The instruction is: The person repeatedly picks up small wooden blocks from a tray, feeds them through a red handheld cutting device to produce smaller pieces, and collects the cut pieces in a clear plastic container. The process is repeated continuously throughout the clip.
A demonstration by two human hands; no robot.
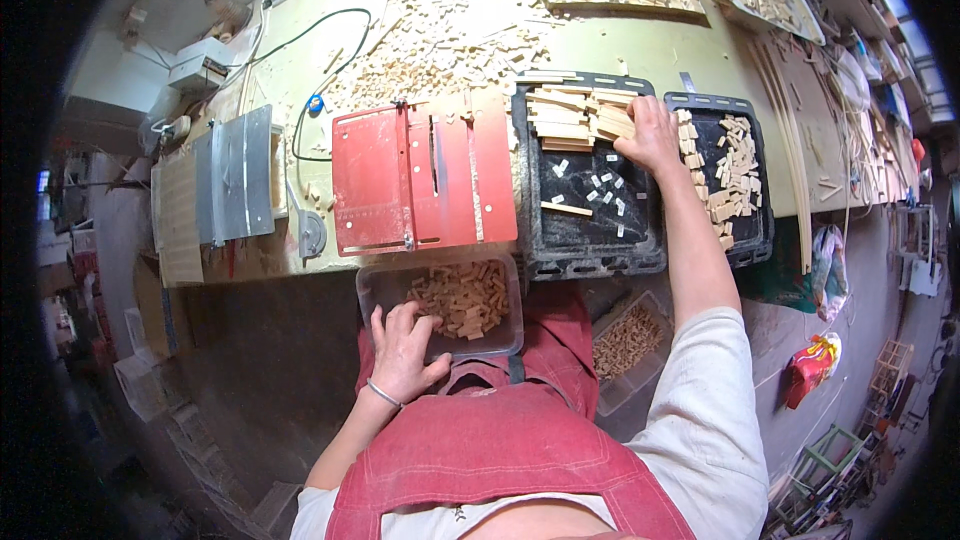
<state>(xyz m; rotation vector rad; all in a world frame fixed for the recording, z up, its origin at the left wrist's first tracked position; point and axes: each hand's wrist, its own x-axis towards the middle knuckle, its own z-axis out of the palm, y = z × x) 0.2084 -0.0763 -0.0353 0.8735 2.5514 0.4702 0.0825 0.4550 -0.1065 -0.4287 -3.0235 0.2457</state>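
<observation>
Wooden sticks lie in a pile at the far end of a black tray on the table. The right hand reaches over the pile's right side, with its fingers bent down. You cannot tell if it is pinching a stick. Small pale bits and one lone stick lie nearer in the same tray. The left hand is at the near left side of a clear box, with its fingers bent and spread apart. Little wood blocks sit in that box. A red metal plate with a slot is left of the tray. Another black tray with more small wood pieces is on the right.
</observation>
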